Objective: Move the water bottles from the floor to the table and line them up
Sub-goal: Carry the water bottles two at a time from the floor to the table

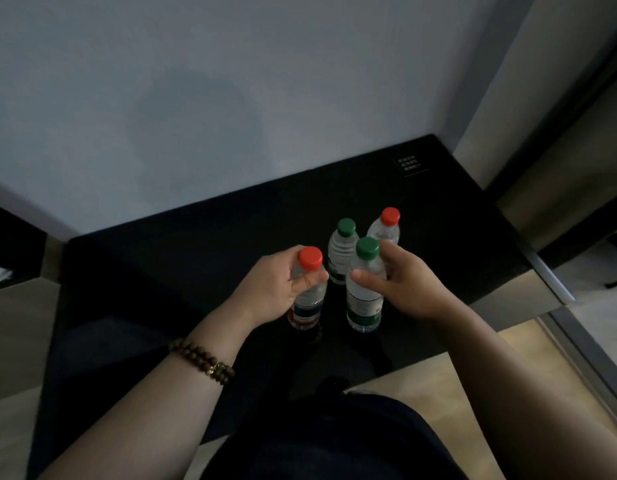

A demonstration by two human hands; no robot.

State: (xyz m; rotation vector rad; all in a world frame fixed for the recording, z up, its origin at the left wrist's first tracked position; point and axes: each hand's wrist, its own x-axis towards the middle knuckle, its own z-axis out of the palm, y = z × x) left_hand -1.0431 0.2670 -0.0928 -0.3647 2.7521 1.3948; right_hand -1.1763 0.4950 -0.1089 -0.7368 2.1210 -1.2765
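A plain indoor room, perhaps a hotel: pale wall across the top, black table mid-frame, wood-look floor lower right.

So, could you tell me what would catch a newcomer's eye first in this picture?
The left hand grips a clear plastic bottle with a red cap at centre frame, and the right hand grips a clear plastic bottle with a green cap beside it. Just behind them, a second green-capped bottle and a second red-capped bottle stand upright on the black tabletop. A brown beaded bracelet circles the left wrist.
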